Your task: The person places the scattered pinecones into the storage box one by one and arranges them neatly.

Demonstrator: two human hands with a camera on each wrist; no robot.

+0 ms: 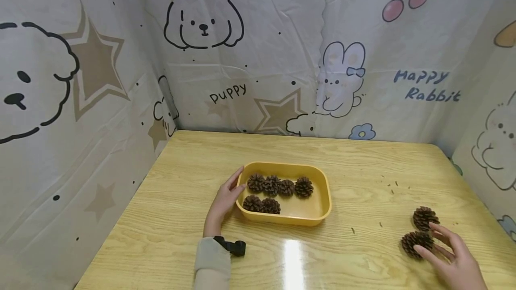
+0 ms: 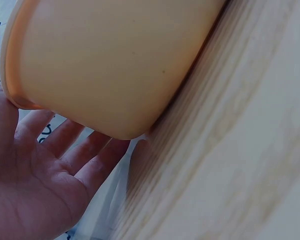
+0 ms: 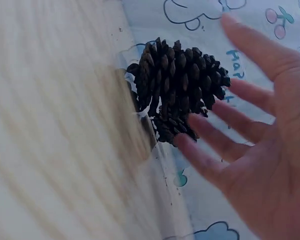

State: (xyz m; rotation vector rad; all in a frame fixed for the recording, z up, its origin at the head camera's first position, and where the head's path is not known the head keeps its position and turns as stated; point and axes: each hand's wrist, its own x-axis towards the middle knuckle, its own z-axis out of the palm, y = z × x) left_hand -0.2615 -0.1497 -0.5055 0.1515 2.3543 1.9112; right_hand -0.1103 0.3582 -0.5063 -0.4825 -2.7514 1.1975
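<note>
A yellow plastic tray (image 1: 306,219) stands on the table with several brown pine cones (image 1: 272,185) inside. My left hand (image 1: 223,200) holds the tray by its left end, thumb over the rim and fingers along the outer wall; the left wrist view shows the palm (image 2: 45,185) beside that wall. At the table's right side lie two more pine cones, a nearer one (image 1: 415,244) and a farther one (image 1: 424,217). Around the nearer cone my right hand (image 1: 455,254) is spread, its thumb standing apart from the cone (image 3: 182,77) in the right wrist view.
The wooden table (image 1: 193,160) carries a few dark cone scales (image 1: 352,231) between tray and loose cones. Printed cloth (image 1: 250,66) hangs behind the table and along both sides. A black strap (image 1: 234,247) circles the left wrist.
</note>
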